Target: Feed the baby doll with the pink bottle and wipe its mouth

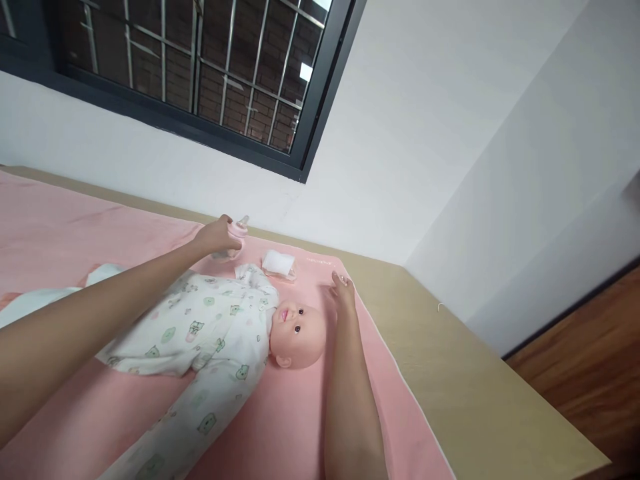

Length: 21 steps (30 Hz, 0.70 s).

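Bottle (238,230) gripped by left hand (219,237), teat (244,221) up; keep it steady tbh. Right hand (344,291) looks loosely open, right of doll head (306,337).

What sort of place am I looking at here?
Probably an indoor room set up like a nursery, though I can't be sure. A baby doll lies on a pink blanket, the left hand holds a baby bottle, and a barred window is set in the wall.
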### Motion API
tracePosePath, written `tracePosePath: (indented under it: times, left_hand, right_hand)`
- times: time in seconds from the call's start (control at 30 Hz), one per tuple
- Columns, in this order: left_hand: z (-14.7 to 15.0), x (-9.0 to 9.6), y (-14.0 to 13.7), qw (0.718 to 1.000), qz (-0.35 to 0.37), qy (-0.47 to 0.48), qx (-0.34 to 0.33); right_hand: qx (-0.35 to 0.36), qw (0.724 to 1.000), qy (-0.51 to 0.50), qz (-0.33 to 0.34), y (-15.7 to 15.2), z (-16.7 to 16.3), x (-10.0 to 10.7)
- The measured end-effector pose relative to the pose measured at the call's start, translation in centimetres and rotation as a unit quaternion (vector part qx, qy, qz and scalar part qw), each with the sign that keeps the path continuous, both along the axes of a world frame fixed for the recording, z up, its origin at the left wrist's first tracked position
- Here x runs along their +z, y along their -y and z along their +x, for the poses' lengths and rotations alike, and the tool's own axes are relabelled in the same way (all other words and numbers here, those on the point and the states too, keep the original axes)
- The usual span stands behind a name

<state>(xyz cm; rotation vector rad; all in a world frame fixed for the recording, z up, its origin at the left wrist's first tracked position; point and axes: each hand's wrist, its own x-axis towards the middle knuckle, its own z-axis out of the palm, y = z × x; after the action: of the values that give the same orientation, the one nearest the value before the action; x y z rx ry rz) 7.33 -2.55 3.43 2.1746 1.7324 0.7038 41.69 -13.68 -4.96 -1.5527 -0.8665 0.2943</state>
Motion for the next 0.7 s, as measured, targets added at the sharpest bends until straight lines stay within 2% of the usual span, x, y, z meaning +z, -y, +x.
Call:
tracePosePath:
  times: [0.07, 0.13, 0.2, 0.3, 0.43, 0.57, 0.7]
  left_hand:
    - [1.1, 1.1, 1.5, 0.999, 0.031, 0.01, -0.019]
    - [2.2, 1.8, 3.4, 0.996, 0.071, 0.026, -0.049]
    - [3.2, 2.3, 5.7, 0.991, 0.103, 0.033, -0.079]
    - [4.5, 2.7, 8.9, 0.983, 0.142, 0.022, -0.116]
    - [5.4, 2.6, 11.7, 0.975, 0.166, 0.034, -0.145]
    - [5.5, 2.5, 12.8, 0.97, 0.19, 0.046, -0.146]
    - [5.1, 2.7, 13.3, 0.966, 0.208, 0.066, -0.139]
  right_hand:
    - [0.091, 0.989, -0.114, 0.028, 0.4, -1.3, 2.5]
    - [0.187, 0.965, -0.174, 0.067, 1.1, -3.3, 5.2]
    - [0.25, 0.947, -0.171, 0.107, 2.0, -5.8, 7.6]
    - [0.279, 0.937, -0.14, 0.156, 3.3, -9.3, 10.0]
    - [0.279, 0.942, -0.068, 0.174, 4.3, -12.2, 11.1]
    - [0.315, 0.939, -0.012, 0.136, 4.9, -13.6, 11.4]
    - [0.343, 0.935, 0.002, 0.092, 5.7, -15.1, 11.7]
